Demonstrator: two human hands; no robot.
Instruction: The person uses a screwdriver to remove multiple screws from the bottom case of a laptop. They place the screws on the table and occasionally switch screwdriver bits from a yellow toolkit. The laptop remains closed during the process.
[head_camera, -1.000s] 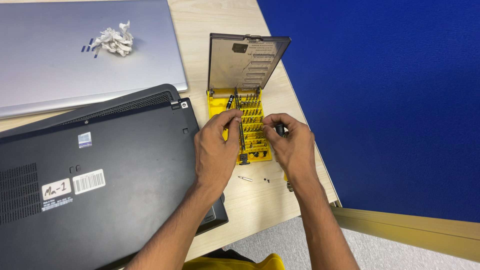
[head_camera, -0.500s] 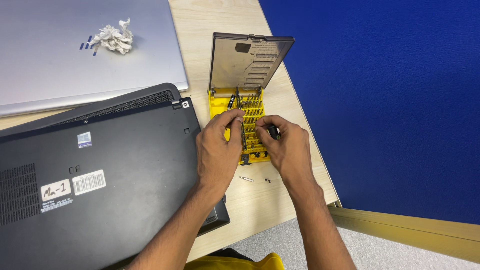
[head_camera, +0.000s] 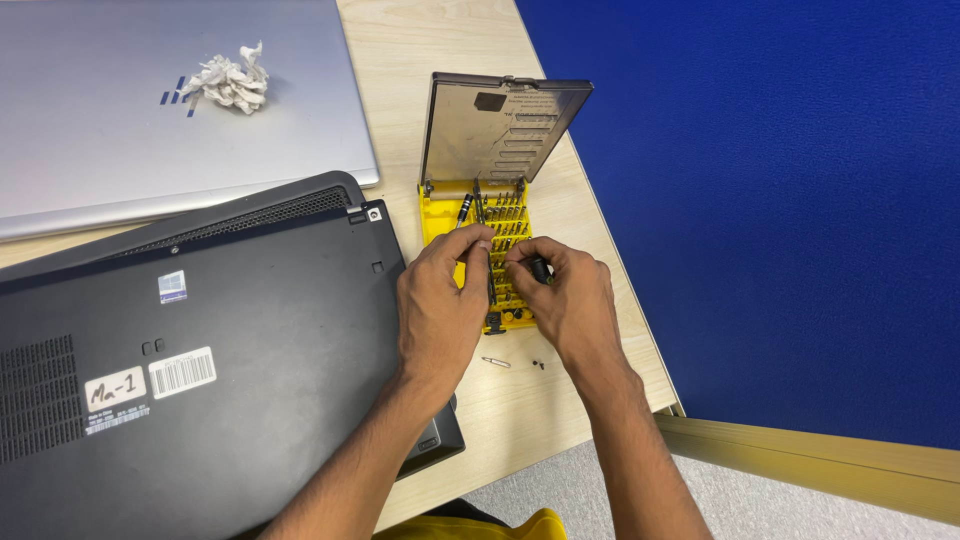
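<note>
**Yellow bit tray under two hands on a wooden desk**

Yellow fabric (head_camera: 470, 527) shows at the very bottom edge, close to the person. Two bare forearms reach up from there over a pale wooden desk (head_camera: 560, 410).

Left hand (head_camera: 440, 305) lies partly on the corner of a black laptop (head_camera: 200, 360), which is turned upside down with its underside and stickers showing. Its fingers curl down onto the yellow bit tray (head_camera: 440, 215) of a small screwdriver kit, pinching at the rows of bits. Right hand (head_camera: 570, 305) sits just beside it, touching the same tray, fingers closed around a small dark tool (head_camera: 540, 268); what kind of tool cannot be told.

On the desk just below the hands lie a loose metal bit (head_camera: 495, 362) and a tiny dark screw (head_camera: 538, 365).

Beyond the hands, the kit's clear grey lid (head_camera: 505, 125) stands open and upright.

Farther left, a closed silver laptop (head_camera: 130, 150) carries a crumpled white paper ball (head_camera: 228, 82).

A blue wall panel (head_camera: 780, 200) runs along the desk's right side.
</note>
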